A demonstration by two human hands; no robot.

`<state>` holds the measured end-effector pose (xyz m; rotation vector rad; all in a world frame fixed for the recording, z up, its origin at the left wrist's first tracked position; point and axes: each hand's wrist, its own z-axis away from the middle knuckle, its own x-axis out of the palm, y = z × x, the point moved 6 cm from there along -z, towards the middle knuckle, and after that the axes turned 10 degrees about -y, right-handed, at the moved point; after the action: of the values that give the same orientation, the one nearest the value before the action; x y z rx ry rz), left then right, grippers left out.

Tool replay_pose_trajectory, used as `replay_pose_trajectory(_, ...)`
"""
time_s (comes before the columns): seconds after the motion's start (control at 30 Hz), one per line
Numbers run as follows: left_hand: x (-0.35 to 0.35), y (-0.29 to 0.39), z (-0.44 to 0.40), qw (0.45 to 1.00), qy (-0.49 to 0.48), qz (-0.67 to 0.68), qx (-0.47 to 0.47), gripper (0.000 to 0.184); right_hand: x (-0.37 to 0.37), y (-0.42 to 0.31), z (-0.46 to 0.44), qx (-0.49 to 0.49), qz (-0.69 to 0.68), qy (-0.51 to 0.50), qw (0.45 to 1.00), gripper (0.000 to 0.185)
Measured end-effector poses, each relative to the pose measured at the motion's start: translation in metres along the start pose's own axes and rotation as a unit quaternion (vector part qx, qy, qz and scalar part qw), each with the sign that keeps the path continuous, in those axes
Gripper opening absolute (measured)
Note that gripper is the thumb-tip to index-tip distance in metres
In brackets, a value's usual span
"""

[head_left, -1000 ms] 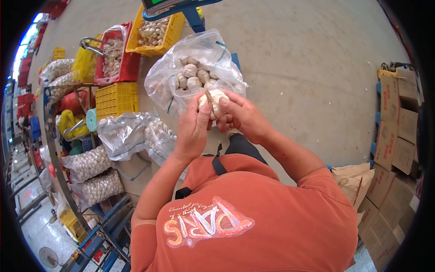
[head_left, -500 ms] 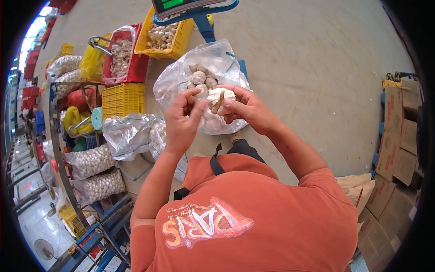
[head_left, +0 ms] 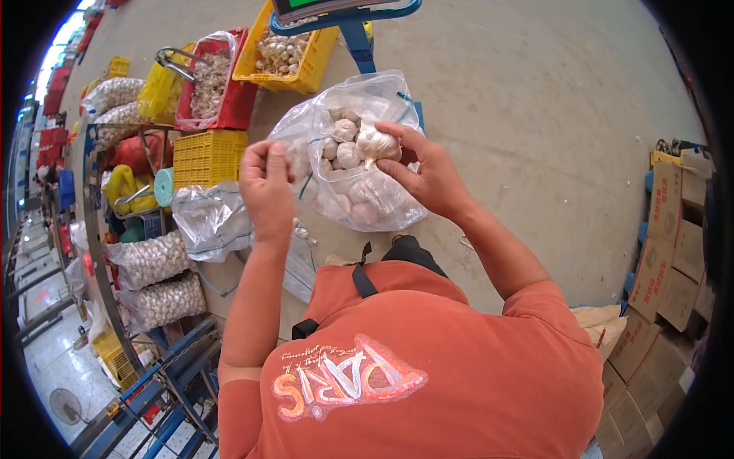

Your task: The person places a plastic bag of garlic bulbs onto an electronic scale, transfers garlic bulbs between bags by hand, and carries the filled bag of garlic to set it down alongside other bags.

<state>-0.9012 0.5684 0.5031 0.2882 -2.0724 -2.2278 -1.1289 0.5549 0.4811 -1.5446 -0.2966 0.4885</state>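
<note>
A white garlic bulb (head_left: 376,144) is gripped between the fingers and thumb of my right hand (head_left: 432,174), above a clear plastic bag. Off to the left, my left hand (head_left: 267,187) is raised with its fingers curled closed; whatever may be inside them is hidden. The clear plastic bag (head_left: 306,126) gapes open between my hands and holds several garlic bulbs (head_left: 348,155). Behind it rises the blue post (head_left: 355,46) of a scale with a green-lit display (head_left: 294,4).
A red crate (head_left: 243,84) of loose peelings and a yellow crate (head_left: 310,73) of garlic stand at the back left. Filled garlic sacks (head_left: 157,260) lie by a metal rack on the left. Cardboard boxes (head_left: 654,268) are stacked at the right.
My left hand has moved left, away from the bulb, and its fingers have curled in. My right hand has turned the bulb and shifted slightly up and right.
</note>
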Motion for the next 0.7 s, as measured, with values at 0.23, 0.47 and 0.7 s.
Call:
replay_pose_trajectory(0.23,0.046,0.033,0.007,0.955,-0.159,-0.21,0.139,0.037,0.001,-0.003,-0.005,-0.039,-0.063,0.001,0.997,0.053)
replay_pose_trajectory(0.47,0.064,0.023,0.008,0.965,-0.234,-0.064,0.1,0.02,0.011,-0.022,0.001,-0.045,-0.081,-0.054,0.994,0.058)
replay_pose_trajectory(0.7,-0.016,0.036,-0.014,0.994,0.044,-0.047,0.089,0.019,-0.003,0.003,-0.009,0.006,-0.029,0.044,0.999,0.042)
